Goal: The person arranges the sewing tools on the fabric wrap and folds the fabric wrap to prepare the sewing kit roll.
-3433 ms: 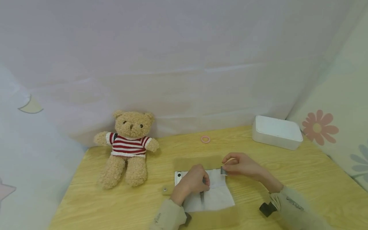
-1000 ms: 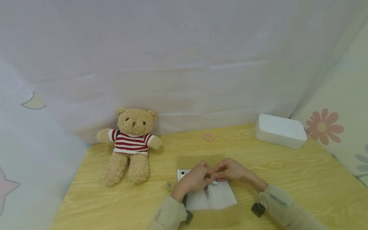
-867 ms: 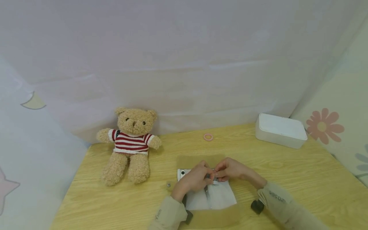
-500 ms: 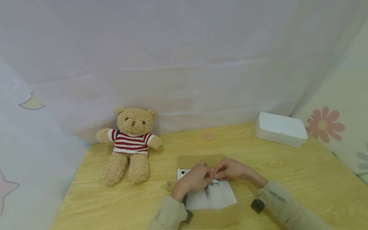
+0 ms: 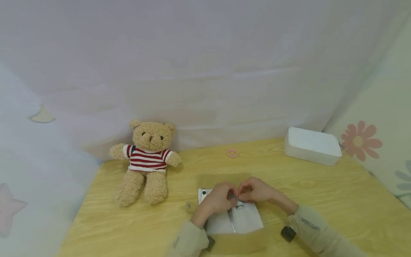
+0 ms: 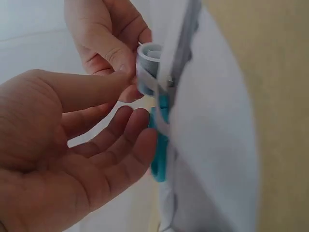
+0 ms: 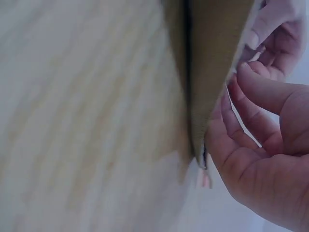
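A white-lined fabric pouch (image 5: pixel 249 218) lies unfolded on the table under both hands. My right hand (image 5: pixel 257 190) holds a small grey and white roll (image 6: pixel 150 57) at the pouch's far edge. My left hand (image 5: pixel 219 198) meets it there, thumb and forefinger pinching a white strap (image 6: pixel 162 111) that runs beside the roll; its other fingers are loosely bent. Just below the roll in the left wrist view, a teal handle (image 6: pixel 158 166) sits against the lining. A slim metal tool (image 5: pixel 232 222) lies along the pouch's middle. The hands hide part of the pouch.
A teddy bear (image 5: pixel 148 162) in a striped sweater sits at the left against the backdrop. Behind the pouch lies a pink ring (image 5: pixel 232 153). A white box (image 5: pixel 313 146) stands at the back right. A tab with a snap (image 5: pixel 188 206) sticks out left of the pouch.
My right hand has brought the roll leftward from the pouch's right edge to my left hand. Over the last second both hands have stayed there, with small finger movements at the roll.
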{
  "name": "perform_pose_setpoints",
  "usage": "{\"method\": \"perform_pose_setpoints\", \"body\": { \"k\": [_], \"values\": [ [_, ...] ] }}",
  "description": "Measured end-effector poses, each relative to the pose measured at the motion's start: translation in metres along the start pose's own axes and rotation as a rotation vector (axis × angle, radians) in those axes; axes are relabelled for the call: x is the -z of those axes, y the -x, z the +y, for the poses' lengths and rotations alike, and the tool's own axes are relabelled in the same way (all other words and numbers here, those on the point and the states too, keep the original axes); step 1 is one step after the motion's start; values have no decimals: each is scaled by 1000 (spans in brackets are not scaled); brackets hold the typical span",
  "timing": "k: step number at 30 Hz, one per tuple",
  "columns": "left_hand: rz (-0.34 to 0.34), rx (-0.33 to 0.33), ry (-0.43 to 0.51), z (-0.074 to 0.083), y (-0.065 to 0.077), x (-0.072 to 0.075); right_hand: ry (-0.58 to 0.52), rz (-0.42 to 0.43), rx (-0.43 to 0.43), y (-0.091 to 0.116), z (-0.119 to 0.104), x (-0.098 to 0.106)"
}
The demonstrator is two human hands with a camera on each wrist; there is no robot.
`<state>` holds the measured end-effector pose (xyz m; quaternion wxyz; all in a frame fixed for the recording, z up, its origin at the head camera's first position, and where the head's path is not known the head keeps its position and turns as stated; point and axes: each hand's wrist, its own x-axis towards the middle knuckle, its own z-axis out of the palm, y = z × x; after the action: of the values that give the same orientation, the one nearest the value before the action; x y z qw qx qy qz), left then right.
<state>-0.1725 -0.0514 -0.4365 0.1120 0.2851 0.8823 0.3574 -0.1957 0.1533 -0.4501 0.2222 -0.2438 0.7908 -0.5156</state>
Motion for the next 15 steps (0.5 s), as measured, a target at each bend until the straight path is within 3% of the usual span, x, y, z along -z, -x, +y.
{"method": "perform_pose_setpoints", "body": {
  "k": [4,9,10,12,15],
  "values": [
    [125,59,170,2,33,9,-17,82,-4,-3,-9,9],
    [227,283,469,-3,100,10,-23,146,-25,-5,-9,31],
    [244,327,497,-4,113,8,-24,157,-37,-6,-7,36],
    [289,386,468,-7,136,3,-12,188,-62,-8,-3,45],
    [330,466,443,-9,159,-3,-1,231,-103,-13,2,53]
  ]
}}
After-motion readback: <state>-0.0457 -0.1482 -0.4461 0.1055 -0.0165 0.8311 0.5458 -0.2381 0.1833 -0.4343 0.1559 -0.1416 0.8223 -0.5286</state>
